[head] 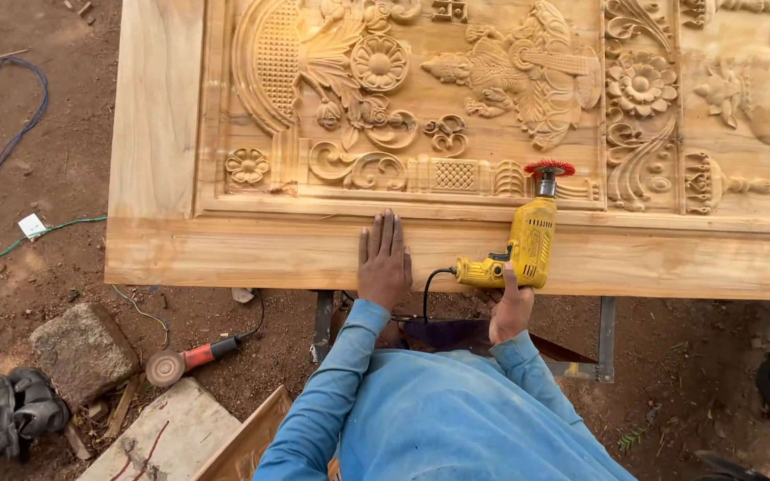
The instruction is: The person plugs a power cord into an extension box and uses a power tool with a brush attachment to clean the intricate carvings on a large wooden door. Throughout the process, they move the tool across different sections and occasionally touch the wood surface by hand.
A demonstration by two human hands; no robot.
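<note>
Drill [524,251], yellow, sat in my right hand [510,312], fingers clamped round its grip, w/ the red brush wheel [549,167] at its tip touching the carved wooden panel [456,107] near the lower edge of the carving, just beside a small lattice motif. Black cord [427,289] looped off the drill's rear toward me. Left hand [383,263] lay flat & open, fingers together, pressed on the plain bottom rail of the panel, holding nothing; hands were near each other but apart. Both arms in blue sleeves [331,392]. Panel rested on a metal stand [605,338] over bare dirt. Down on the ground to my left: an orange angle grinder [191,359] lying on its side, a stone block [82,350], a pale board [164,436], dark gloves or straps [11,414] (couldn't tell which), plus a blue wire [20,125] & a green wire [42,233] well apart from the work.
</note>
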